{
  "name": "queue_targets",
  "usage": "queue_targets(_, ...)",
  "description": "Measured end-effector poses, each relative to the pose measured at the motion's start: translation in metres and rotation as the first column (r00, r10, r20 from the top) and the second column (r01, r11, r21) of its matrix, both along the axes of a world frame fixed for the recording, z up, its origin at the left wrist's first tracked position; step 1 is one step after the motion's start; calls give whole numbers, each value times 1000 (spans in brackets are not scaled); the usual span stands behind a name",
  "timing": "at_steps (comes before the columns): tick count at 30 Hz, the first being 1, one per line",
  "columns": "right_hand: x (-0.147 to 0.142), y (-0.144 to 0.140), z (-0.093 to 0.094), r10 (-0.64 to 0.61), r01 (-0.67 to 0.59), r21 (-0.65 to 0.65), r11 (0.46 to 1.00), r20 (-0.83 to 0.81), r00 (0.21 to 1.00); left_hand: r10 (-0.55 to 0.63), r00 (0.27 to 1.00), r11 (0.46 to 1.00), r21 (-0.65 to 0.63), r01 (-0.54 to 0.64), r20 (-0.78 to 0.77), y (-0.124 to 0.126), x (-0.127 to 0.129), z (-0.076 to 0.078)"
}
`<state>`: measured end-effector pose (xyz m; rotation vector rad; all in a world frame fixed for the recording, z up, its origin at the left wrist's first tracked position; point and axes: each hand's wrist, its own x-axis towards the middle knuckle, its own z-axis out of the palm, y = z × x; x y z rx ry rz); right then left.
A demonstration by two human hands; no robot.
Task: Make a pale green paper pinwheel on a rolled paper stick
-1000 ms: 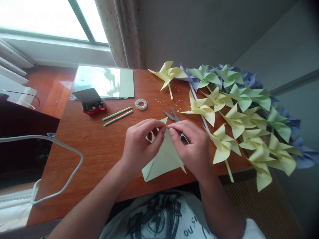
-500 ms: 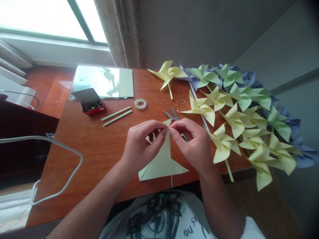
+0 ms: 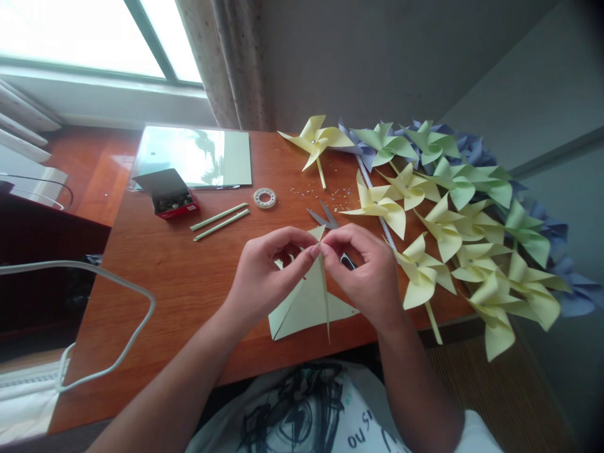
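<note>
Now left hand (image 3: pixel 264 277) and right hand (image 3: pixel 365 274) both pinching closed on top corner of pale yellow cut paper square (image 3: pixel 306 302), raised over wooden table (image 3: pixel 189 277) edge; keeping flaps aligned, grip light, grey scissors (image 3: pixel 325 219) lying behind

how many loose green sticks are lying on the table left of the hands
2: the upper green stick and lower green stick lie side by side between the red box and tape roll.
</note>
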<state>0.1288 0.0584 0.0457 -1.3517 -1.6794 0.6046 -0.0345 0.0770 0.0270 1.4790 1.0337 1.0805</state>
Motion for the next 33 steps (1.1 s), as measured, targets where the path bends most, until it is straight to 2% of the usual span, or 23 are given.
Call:
queue_targets(6,-2,0,0,5,-5,8,1000,-4,1000,9,1000,1000,-9,-9,7,0,0,1)
queue_targets(10,11,-3,0,-38,39,-22,999,37,999,27,1000,1000,-7,-27,-8,0,-1,0)
queue_targets(12,25,-6,-5,-116,119,-11,993,142,983,41,999,999,-6,-41,-10,0,-1,-1)
queue_targets(15,47,-15,-21,-187,195,21,981,396,899,55,999,998,-18,-54,4,0,-2,-1)
queue_targets(18,61,-24,-40,-136,193,-31,981,600,789,67,997,997,-44,-66,23,0,-1,-1)
queue_targets(21,63,-28,-54,-111,192,-52,980,657,745,72,997,996,-62,-70,34,0,-1,-1)
queue_targets(24,58,-26,-58,-138,228,-53,972,660,739,73,996,995,-76,-70,42,1,-2,-3)
queue_targets(28,55,-23,-52,-200,289,-59,956,588,784,85,995,993,-81,-81,47,3,-2,-4)
queue_targets(31,57,-25,-47,-228,294,-117,949,390,892,90,994,992,-89,-85,56,3,-2,-3)
queue_targets(33,60,-28,-44,-201,232,-173,957,184,962,92,994,992,-97,-86,60,3,-2,-3)
